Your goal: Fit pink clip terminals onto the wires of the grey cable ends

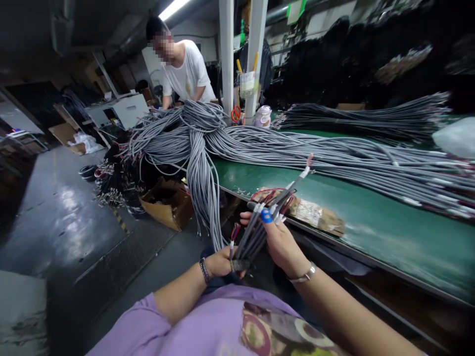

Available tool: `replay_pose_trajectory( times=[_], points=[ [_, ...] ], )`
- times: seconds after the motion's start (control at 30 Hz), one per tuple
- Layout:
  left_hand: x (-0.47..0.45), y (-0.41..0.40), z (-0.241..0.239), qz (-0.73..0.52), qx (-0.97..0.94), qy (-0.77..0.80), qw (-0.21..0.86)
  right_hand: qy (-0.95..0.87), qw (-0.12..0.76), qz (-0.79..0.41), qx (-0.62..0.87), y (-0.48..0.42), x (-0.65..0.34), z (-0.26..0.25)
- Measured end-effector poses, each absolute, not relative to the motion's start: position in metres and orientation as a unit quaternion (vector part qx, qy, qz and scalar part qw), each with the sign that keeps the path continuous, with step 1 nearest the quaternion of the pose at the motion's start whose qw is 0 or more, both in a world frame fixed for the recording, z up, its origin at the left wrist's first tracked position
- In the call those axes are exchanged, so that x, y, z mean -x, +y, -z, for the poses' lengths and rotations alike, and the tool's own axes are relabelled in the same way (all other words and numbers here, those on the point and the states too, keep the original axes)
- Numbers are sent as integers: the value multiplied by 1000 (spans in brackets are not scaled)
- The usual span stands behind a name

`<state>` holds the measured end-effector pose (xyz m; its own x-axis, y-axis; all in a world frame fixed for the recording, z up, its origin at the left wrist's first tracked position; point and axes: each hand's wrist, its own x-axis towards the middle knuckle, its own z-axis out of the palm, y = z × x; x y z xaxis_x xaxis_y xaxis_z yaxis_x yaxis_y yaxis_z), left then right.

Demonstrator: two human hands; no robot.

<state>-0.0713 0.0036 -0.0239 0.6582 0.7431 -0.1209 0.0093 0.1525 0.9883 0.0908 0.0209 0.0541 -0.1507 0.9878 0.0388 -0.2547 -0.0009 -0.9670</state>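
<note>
Near the table's front edge, my left hand (222, 262) is closed around the lower part of a bundle of grey cables (254, 242). Further up the same bundle my right hand (280, 242) grips it, with blue tape (266, 215) wrapped on the thumb. White-sleeved cable ends with thin coloured wires stick out beyond my right hand. One cable end with red and blue wires (235, 231) stands up by my left hand. Just past the bundle a wooden board (334, 223) with clear tape and red wires lies on the green table (371, 222).
Long grey cables (297, 148) stretch along the table, and a thick hank (202, 173) hangs over its edge. Black cables (352, 118) lie behind. Across the table stands a person in a white shirt (189, 69). A cardboard box (166, 202) sits on the floor at left.
</note>
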Motion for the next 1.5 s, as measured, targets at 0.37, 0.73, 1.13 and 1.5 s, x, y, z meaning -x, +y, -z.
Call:
replay_pose_trajectory(
  times=[0.37, 0.73, 1.13, 1.5],
  points=[
    [65, -4, 32, -358, -572, 356, 647, -457, 579, -555, 384, 10, -99, -42],
    [66, -5, 32, -367, -549, 378, 649, -471, 613, -480, 415, -6, -114, -47],
    [80, -14, 29, -391, -613, 444, 524, -450, 612, -484, 434, -10, -124, -36],
    [121, -25, 20, -498, -535, 442, 520, -390, 634, -562, 360, -9, -115, -46]
  ],
)
